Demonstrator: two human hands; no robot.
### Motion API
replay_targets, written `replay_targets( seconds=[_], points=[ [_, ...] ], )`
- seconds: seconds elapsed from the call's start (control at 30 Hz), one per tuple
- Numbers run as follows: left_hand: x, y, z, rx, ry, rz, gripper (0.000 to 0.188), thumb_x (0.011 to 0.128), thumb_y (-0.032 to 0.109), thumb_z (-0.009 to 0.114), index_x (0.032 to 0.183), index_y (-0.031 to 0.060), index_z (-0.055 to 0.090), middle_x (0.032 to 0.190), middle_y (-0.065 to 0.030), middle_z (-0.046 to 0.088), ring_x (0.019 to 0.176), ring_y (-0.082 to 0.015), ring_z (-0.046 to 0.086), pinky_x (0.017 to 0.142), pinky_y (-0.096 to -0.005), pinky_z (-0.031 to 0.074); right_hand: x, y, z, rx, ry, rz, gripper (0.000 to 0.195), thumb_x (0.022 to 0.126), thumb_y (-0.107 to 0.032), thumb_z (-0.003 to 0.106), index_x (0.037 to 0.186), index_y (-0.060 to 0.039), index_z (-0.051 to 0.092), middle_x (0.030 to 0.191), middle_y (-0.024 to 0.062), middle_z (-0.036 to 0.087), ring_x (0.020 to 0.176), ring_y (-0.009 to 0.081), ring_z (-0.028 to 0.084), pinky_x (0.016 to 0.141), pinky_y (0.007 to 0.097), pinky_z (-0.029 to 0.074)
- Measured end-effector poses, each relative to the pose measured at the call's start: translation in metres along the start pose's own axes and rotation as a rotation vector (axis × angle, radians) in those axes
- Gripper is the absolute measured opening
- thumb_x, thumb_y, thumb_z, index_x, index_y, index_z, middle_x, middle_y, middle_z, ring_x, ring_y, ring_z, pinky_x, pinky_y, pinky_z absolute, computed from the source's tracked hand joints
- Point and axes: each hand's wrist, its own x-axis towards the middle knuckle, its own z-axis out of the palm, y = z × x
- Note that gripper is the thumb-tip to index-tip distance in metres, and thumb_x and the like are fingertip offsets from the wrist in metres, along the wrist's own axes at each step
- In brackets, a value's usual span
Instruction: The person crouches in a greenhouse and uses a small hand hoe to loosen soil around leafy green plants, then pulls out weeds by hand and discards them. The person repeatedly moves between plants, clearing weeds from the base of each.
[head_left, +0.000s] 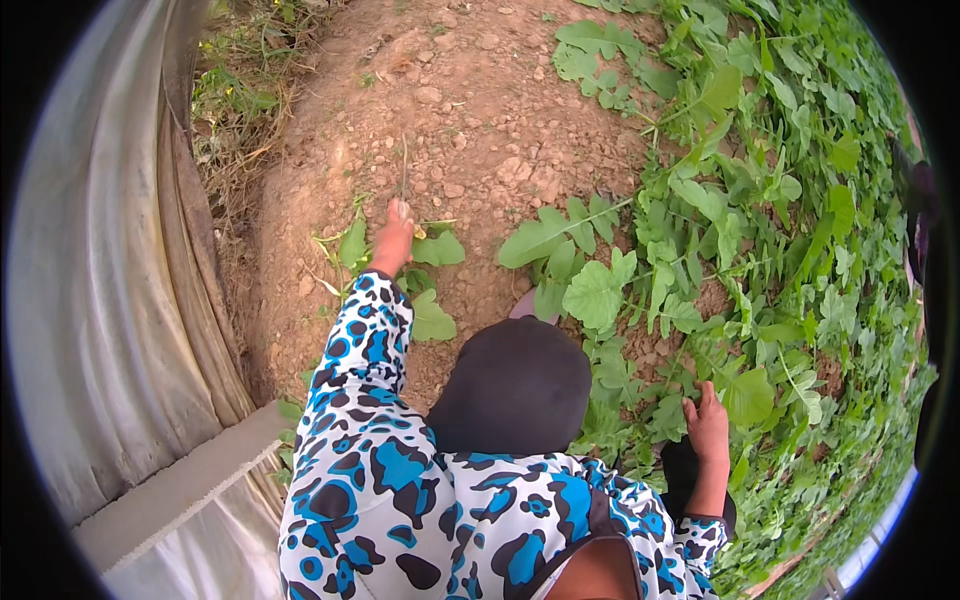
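My left hand (394, 234) reaches forward over bare reddish soil (480, 135), its fingers closed around pulled leafy plants. Green lobed leaves (439, 249) stick out on both sides of the fist, and a thin root or stem (405, 161) points away beyond the fingertips. My right hand (705, 424) is low at the right, beside the standing leafy plants (750, 396); its fingers are partly curled and apart, and nothing shows in them. A dark-clad knee (517, 382) lies between the two arms, with part of a pale pink shoe (525, 304) just beyond it.
Plastic sheeting (127, 262) walls the left side, with a concrete-like beam (180, 487) across its lower part. Dry grass and weeds (247, 112) line its foot. Dense broad-leaved plants (840, 225) fill the right. At the far right edge are dark shapes that I cannot identify.
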Motion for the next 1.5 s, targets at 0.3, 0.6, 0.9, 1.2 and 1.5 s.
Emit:
replay_targets(
  seconds=[0.3, 0.6, 0.9, 1.2, 1.5],
  points=[
    [-0.018, -0.007, 0.008, -0.601, 0.143, 0.119, 0.055, 0.096, 0.024, 0.047, 0.147, 0.0151, 0.026, 0.066, -0.005, 0.053, 0.044, -0.0143, 0.05, 0.038, -0.0275, 0.04, -0.006, -0.002, -0.002, -0.058, 0.028, -0.087, 0.033, 0.086, -0.014, 0.063, 0.114, -0.0032, 0.048, 0.097, 0.0246, 0.063, 0.086, 0.0433, 0.06, 0.073, 0.049, 0.048],
    [-0.076, 0.023, 0.062, -1.245, -0.139, -0.044, 0.043, 0.097, 0.028, 0.05, 0.138, 0.026, 0.034, 0.071, -0.0028, 0.05, 0.05, -0.0132, 0.048, 0.043, -0.0275, 0.041, -0.011, 0.009, 0.001, -0.073, 0.017, -0.077, 0.033, 0.086, -0.017, 0.064, 0.114, -0.0047, 0.049, 0.096, 0.0249, 0.064, 0.087, 0.0442, 0.06, 0.073, 0.0499, 0.047],
    [-0.175, -0.173, 0.013, -1.119, 0.118, -0.279, 0.043, 0.097, 0.033, 0.049, 0.137, 0.0237, 0.035, 0.066, -0.0022, 0.048, 0.047, -0.0118, 0.045, 0.039, -0.0255, 0.038, -0.022, 0.009, -0.002, -0.057, 0.069, -0.114, 0.033, 0.086, -0.018, 0.063, 0.113, -0.0048, 0.048, 0.092, 0.0249, 0.064, 0.084, 0.045, 0.061, 0.071, 0.051, 0.048],
    [-0.157, -0.129, 0.0, -1.28, 0.014, -0.023, 0.053, 0.097, 0.032, 0.052, 0.144, 0.024, 0.028, 0.069, -0.0029, 0.049, 0.049, -0.0127, 0.047, 0.043, -0.0266, 0.041, -0.023, 0.015, -0.003, -0.088, 0.089, -0.16, 0.034, 0.086, -0.019, 0.063, 0.113, -0.0038, 0.048, 0.091, 0.0248, 0.064, 0.086, 0.0444, 0.06, 0.073, 0.0499, 0.048],
    [-0.043, -0.047, 0.001, -1.212, -0.18, -0.101, 0.029, 0.097, 0.031, 0.052, 0.123, 0.0257, 0.042, 0.071, -0.003, 0.05, 0.054, -0.014, 0.048, 0.046, -0.0272, 0.042, -0.021, 0.014, -0.001, -0.075, 0.08, -0.178, 0.034, 0.087, -0.018, 0.063, 0.113, -0.0028, 0.048, 0.098, 0.0243, 0.064, 0.088, 0.0437, 0.06, 0.074, 0.049, 0.048]
  ],
)
